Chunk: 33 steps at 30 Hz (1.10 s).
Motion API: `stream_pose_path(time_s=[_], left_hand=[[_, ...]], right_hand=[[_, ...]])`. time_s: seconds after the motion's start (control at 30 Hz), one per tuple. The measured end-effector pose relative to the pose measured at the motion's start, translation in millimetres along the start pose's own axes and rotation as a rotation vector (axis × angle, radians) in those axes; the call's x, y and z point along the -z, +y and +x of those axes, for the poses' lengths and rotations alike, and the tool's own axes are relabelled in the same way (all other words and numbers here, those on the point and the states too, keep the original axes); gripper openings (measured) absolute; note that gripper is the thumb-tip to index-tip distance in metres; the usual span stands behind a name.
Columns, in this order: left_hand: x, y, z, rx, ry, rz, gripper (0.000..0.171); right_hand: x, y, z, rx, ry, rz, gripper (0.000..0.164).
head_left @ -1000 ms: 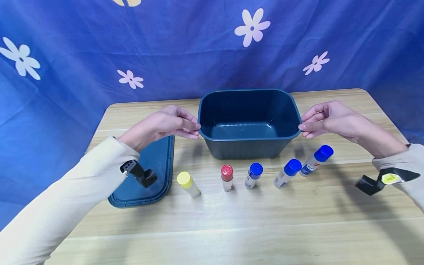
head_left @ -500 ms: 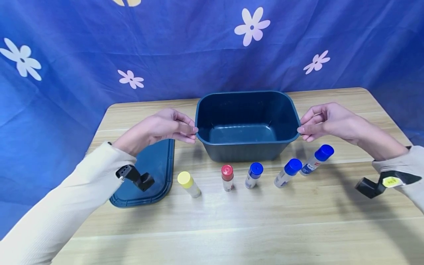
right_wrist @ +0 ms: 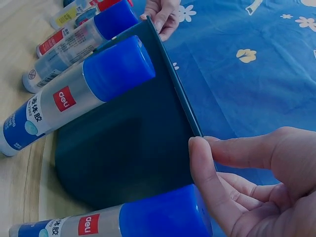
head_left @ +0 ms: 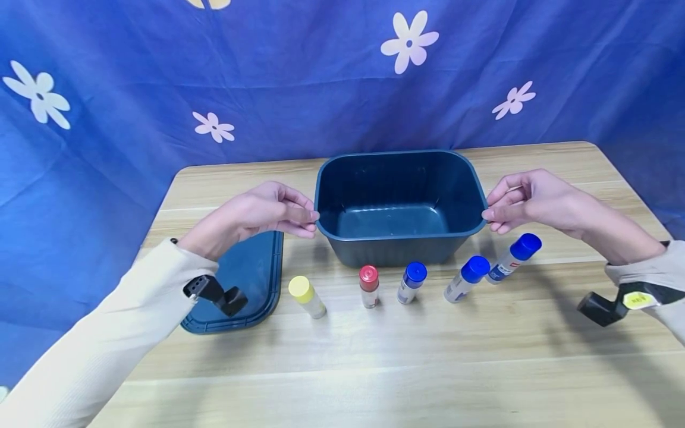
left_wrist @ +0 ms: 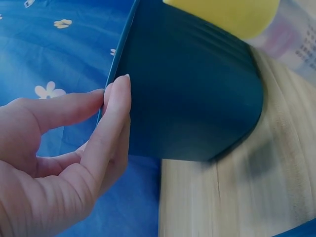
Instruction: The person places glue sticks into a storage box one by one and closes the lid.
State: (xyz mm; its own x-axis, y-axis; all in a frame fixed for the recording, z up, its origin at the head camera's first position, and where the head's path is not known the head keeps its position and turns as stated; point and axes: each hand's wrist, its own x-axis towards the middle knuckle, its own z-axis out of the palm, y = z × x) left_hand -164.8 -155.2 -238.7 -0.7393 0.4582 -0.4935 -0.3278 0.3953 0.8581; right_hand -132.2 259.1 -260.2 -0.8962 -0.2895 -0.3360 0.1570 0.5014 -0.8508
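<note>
Five capped bottles [head_left: 369, 287] stand across the near side of the bin [head_left: 396, 252], barring a low, straight reach, though I see gaps between them, the narrowest at the right-hand pair. From above, the bin's mouth lies open between the left hand [head_left: 274, 209] and right hand [head_left: 527, 201]. Bare tabletop [head_left: 374, 374] spreads wide nearer the person; a curtain [head_left: 321, 77] closes the far side.

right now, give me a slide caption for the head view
Left hand and right hand pinch a dark bin at opposite ends, behind five capped bottles.
</note>
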Motion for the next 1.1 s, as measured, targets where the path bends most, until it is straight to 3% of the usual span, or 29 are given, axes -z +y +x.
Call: stream_pose_path(time_s=[0.47, 1.1], left_hand=[[1.8, -8.3, -3.5, 0.000, -0.027, -0.014, 0.016], [6.6, -19.5, -4.1, -0.049, -0.091, -0.058, 0.016]], right_hand=[[-5, -1, -5, 0.013, 0.000, -0.006, 0.027], [-6, 4, -5, 0.052, -0.029, 0.029, 0.025]])
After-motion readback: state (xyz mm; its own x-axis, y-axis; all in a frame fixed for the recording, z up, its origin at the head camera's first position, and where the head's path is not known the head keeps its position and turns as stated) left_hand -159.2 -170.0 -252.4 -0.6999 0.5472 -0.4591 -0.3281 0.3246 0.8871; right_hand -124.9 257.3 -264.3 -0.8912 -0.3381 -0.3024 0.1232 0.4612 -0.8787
